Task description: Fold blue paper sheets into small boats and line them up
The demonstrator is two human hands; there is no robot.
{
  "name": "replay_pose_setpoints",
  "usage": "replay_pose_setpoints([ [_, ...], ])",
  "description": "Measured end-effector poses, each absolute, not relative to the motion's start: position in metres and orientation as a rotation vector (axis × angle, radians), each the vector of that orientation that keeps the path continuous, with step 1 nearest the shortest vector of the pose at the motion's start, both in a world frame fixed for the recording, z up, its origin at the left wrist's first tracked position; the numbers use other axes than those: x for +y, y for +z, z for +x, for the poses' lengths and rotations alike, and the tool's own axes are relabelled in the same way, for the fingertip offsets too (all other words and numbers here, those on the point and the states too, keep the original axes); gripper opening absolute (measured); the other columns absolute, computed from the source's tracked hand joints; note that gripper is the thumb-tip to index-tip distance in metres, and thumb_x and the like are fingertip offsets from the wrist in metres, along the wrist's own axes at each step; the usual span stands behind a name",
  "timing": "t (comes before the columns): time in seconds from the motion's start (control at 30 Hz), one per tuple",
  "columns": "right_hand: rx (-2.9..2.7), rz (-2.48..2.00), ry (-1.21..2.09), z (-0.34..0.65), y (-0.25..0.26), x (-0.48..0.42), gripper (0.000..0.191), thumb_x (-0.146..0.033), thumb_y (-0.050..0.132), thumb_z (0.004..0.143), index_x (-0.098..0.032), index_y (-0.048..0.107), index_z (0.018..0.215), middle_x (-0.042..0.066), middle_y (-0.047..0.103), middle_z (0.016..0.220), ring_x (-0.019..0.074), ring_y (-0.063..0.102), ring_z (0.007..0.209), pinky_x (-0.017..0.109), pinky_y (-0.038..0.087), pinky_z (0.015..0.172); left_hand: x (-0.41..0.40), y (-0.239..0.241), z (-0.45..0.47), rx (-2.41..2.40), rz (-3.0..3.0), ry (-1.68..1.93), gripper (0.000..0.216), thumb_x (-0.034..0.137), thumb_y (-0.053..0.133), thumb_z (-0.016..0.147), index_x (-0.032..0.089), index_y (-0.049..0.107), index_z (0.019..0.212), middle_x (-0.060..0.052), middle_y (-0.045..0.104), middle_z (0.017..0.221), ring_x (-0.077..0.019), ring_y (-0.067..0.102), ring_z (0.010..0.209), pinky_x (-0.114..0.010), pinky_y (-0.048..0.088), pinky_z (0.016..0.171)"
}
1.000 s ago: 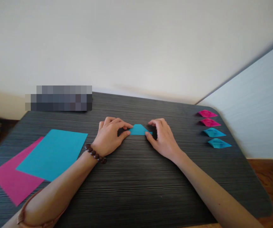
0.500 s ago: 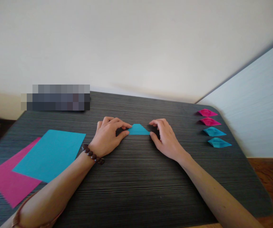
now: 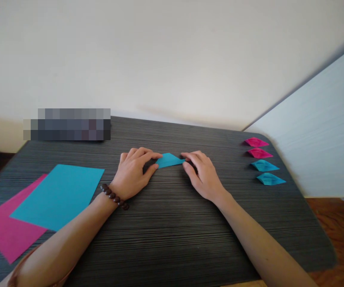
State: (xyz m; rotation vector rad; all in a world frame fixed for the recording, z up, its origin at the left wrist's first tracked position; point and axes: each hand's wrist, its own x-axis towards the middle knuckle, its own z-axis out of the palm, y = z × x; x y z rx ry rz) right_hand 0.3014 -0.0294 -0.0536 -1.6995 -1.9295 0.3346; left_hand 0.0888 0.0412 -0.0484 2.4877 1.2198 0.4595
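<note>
Apparently four folded shapes [image 3: 264, 165] done, lined up at right. On table [image 3: 166, 239], we hold part-folded blue paper [image 3: 168, 160]: left hand [image 3: 134, 171] pinches one end, right hand [image 3: 202, 171] opposite tip. Blue sheet [image 3: 58, 197], pink sheet [image 3: 13, 229] lie flat, unfolded, at left.

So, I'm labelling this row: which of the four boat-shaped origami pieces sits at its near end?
The nearer blue boat-shaped piece: the other blue one and both pink ones lie farther back.
</note>
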Motion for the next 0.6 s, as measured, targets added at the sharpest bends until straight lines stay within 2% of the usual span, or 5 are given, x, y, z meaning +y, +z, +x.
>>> replay_pose_setpoints([
  [0.1,-1.945,-1.735,0.25,0.299,-0.057,-0.028,0.031,-0.037,0.051,0.086,-0.023,0.056,0.113,0.008,0.055,0.103,0.0235,0.052,0.096,0.04,0.041,0.082,0.041,-0.05,0.089,1.236,2.516,0.475,0.028,0.033,0.047,0.087,0.029,0.059,0.111,-0.003,0.058,0.111,-0.0238,0.048,0.099,-0.042,0.034,0.085],
  [0.3,-1.913,-1.635,0.358,0.302,-0.056,-0.027,0.018,-0.03,0.057,0.084,-0.024,0.058,0.101,0.005,0.058,0.101,0.0198,0.054,0.092,0.036,0.042,0.08,0.035,-0.051,0.096,1.113,2.523,0.531,0.039,0.043,0.051,0.084,0.024,0.054,0.118,-0.005,0.055,0.119,-0.0252,0.044,0.108,-0.043,0.034,0.093],
  [0.47,-1.858,-1.615,0.51,0.301,-0.051,-0.03,0.015,-0.028,0.059,0.082,-0.023,0.056,0.095,0.0,0.06,0.081,0.0152,0.055,0.072,0.031,0.042,0.069,0.031,-0.051,0.101,1.029,2.401,0.561,0.051,0.033,0.057,0.082,0.023,0.041,0.13,-0.005,0.059,0.112,-0.0218,0.05,0.104,-0.039,0.038,0.092],
  [0.6,-1.839,-1.536,0.626,0.3,-0.051,-0.032,0.014,-0.025,0.058,0.082,-0.023,0.055,0.096,0.0,0.062,0.083,0.0138,0.056,0.072,0.029,0.042,0.07,0.031,-0.048,0.1,1.06,2.282,0.552,0.049,0.029,0.057,0.082,0.025,0.042,0.128,-0.002,0.063,0.1,-0.0191,0.057,0.092,-0.034,0.043,0.086],
])
